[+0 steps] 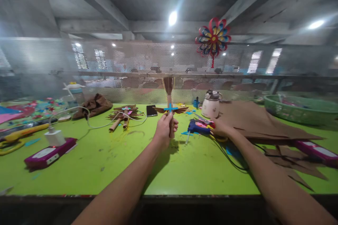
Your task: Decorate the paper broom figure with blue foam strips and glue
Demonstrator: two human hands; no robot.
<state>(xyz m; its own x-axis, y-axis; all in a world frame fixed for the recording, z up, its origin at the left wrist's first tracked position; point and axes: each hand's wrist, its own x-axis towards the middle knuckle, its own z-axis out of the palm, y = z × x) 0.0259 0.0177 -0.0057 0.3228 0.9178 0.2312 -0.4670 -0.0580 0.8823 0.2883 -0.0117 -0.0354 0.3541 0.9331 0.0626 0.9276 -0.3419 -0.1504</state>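
Over the green table [105,172], the brown paper figure [169,99] stands upright, its stem [171,134] clasped by the left hand [163,128]. The right hand [221,128] is at the blue glue gun [200,128], its hold indeterminable; the stem is best kept steady, the blue strip [170,108] unobstructed.

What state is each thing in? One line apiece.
Left hand: closed around brown paper figure
Brown paper figure: held upright
Right hand: at blue glue gun, grip unclear
Blue glue gun: on or off unclear
Phone: flat, screen dark
Charger: plugged into purple power strip
Purple power strip: occupied by charger
Jug: upright, lidded
Ceiling light: lit
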